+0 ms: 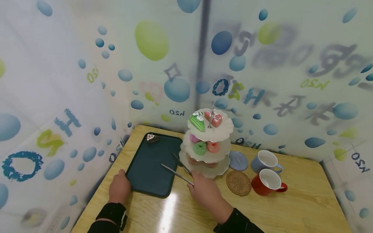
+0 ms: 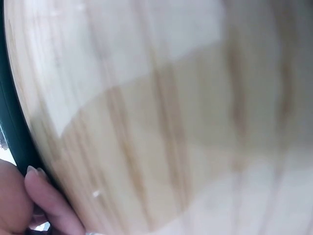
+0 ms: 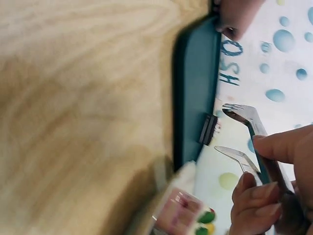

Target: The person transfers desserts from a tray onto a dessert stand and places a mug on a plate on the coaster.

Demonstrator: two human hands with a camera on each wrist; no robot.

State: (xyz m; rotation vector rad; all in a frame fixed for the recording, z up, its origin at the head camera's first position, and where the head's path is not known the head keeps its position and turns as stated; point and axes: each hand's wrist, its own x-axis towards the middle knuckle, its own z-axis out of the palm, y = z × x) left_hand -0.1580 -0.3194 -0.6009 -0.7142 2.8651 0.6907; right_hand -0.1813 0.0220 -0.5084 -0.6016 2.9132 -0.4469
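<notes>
My left hand (image 1: 120, 187) grips the near left edge of a dark green tray (image 1: 151, 168); in the left wrist view its fingers (image 2: 54, 203) are at the tray's rim (image 2: 12, 117). Near the tray's far left corner lies a dark cake slice (image 1: 152, 139) with a white and red top. My right hand (image 1: 205, 192) holds metal serving tongs (image 1: 177, 174), their arms spread over the tray's right side. In the right wrist view, the tongs (image 3: 259, 127) have one fork-shaped tip and one spoon-like tip, with nothing between them.
Right of the tray stands a three-tier white stand (image 1: 192, 152) with a green cake slice (image 1: 197, 122), a red cake slice (image 1: 214, 119) and several donuts (image 1: 199, 148). Further right are a blue coaster (image 1: 238, 160), a woven coaster (image 1: 239, 183), a blue mug (image 1: 259, 163) and a red mug (image 1: 262, 184).
</notes>
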